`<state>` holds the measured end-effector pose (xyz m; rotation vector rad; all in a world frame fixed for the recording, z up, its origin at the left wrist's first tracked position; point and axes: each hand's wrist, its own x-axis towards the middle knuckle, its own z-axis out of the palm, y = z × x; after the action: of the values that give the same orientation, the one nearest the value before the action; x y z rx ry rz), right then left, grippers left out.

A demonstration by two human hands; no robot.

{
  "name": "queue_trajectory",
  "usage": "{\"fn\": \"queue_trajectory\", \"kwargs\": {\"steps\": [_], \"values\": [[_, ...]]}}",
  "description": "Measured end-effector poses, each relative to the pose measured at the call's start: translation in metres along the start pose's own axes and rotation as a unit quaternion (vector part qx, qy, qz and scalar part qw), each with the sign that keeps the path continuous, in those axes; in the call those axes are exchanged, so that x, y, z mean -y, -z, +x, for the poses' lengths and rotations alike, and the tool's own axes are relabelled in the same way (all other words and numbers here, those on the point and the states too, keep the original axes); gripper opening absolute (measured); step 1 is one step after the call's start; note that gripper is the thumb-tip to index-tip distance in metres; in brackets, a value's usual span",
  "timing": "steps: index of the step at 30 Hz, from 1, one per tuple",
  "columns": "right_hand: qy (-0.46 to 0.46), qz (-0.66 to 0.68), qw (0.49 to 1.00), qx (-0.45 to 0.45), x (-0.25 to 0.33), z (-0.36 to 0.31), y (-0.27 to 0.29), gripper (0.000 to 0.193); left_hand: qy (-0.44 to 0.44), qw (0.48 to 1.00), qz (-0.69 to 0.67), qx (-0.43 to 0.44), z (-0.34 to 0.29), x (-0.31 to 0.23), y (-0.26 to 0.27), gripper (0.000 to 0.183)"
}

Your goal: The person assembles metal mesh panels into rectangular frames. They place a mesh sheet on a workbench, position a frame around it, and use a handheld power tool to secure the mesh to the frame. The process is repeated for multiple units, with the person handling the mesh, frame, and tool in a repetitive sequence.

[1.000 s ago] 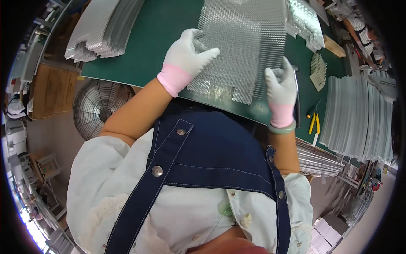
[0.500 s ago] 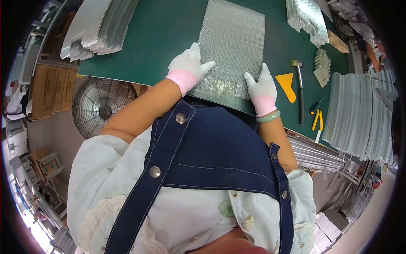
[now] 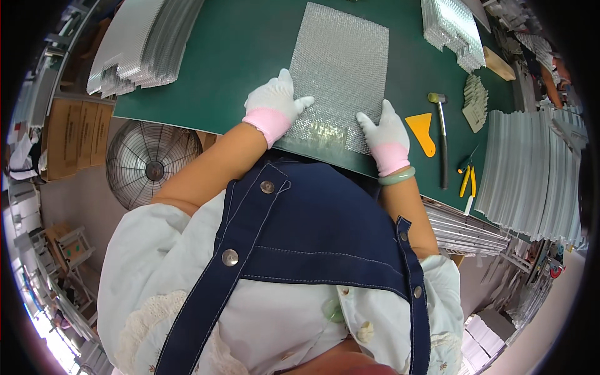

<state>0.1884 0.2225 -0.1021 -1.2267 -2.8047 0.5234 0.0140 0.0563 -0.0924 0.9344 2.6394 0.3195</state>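
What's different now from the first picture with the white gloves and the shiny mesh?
The right hand in a white, pink-cuffed glove moved left, uncovering the yellow triangular scraper and more of the black-handled metal hammer. The silvery rectangular mesh now reaches less far right. I can't tell whether anything was gripped or released. The left hand in a matching glove stayed near the mesh's left edge.

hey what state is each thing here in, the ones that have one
Mesh sheet: lying flat
Left hand: gloved, thumb spread, at sheet's left edge
Right hand: gloved, thumb spread, at sheet's right edge
Scraper: lying down
Hammer: lying down
Pliers: handles apart
Fan: running or not, can't tell
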Motion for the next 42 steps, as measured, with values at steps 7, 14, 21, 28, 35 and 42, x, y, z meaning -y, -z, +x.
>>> {"fn": "queue_trajectory", "kwargs": {"steps": [7, 14, 21, 28, 35, 42], "values": [[0.161, -0.124, 0.976, -0.079, 0.006, -0.01, -0.011, 0.029, -0.107, 0.986, 0.073, -0.106, -0.013, -0.011, -0.008, 0.035], [0.326, -0.042, 0.942, -0.069, -0.011, -0.055, 0.004, 0.033, -0.355, 0.935, -0.021, 0.004, -0.058, 0.02, -0.004, 0.026], [0.32, -0.153, 0.932, 0.081, 0.004, -0.047, 0.013, 0.053, -0.286, 0.946, 0.149, 0.036, -0.068, -0.005, -0.021, 0.043], [0.111, -0.141, 0.921, -0.347, -0.201, 0.109, 0.093, 0.037, -0.355, 0.928, 0.069, -0.083, -0.069, -0.002, -0.016, 0.037], [-0.052, -0.216, 0.975, -0.026, -0.227, 0.084, 0.087, 0.049, -0.363, 0.925, -0.032, -0.109, -0.081, -0.001, -0.011, 0.023], [0.186, -0.214, 0.902, -0.325, -0.295, 0.072, 0.089, 0.026, -0.315, 0.925, -0.085, -0.194, -0.095, 0.005, -0.02, 0.023]]}}
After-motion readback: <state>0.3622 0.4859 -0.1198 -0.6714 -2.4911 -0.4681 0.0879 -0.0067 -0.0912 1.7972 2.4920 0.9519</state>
